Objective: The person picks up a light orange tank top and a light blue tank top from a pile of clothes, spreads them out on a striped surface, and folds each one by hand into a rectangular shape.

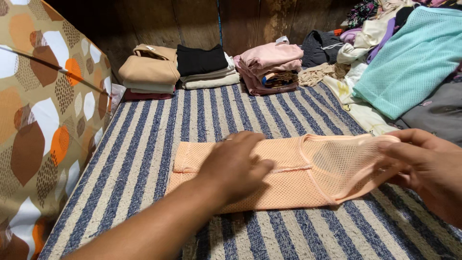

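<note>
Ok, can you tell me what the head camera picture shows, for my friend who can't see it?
A person's left hand presses flat on a peach mesh garment lying on a blue-and-white striped mat, while the right hand holds up its open end. Behind are folded clothes stacks and a loose clothes pile.

Your hands on a peach mesh top

Your left hand (236,166) presses flat on the peach mesh top (293,175) on the striped mat (144,159); your right hand (426,166) pinches its strap end.
</note>
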